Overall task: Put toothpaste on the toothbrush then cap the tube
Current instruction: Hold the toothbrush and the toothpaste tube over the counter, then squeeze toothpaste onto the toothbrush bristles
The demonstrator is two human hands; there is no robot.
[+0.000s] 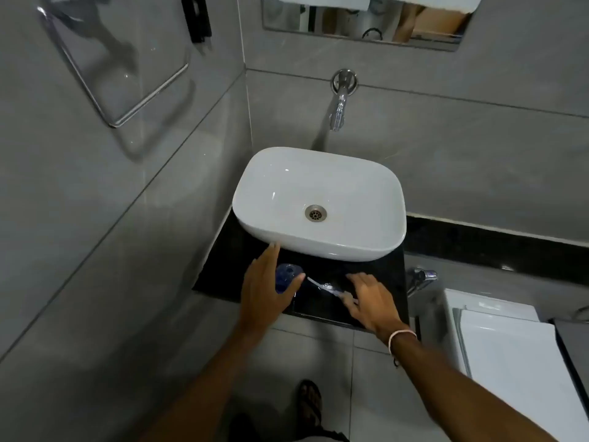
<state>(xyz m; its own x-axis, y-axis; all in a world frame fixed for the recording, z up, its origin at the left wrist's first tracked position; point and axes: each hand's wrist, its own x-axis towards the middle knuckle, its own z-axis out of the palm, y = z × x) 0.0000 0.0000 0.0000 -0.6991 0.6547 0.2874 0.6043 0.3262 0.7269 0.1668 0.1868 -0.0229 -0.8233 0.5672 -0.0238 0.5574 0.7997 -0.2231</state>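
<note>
A blue toothpaste tube (pixel 286 275) lies on the black counter (pixel 220 275) in front of the basin. My left hand (pixel 267 288) is spread over it with fingers apart, the thumb beside the tube. A toothbrush (pixel 323 286) with a clear and blue handle lies to the right of the tube, its head end toward my left thumb. My right hand (pixel 369 301) hovers over the handle end with fingers spread; I cannot tell whether it touches the brush. No cap is visible.
A white basin (pixel 261 189) sits on the counter, with a chrome wall tap (pixel 339 106) above it. A second tap (pixel 420 277) and a white appliance (pixel 510 346) stand at the right. A mirror (pixel 360 23) hangs at the top, a glass shelf (pixel 118 65) at the left.
</note>
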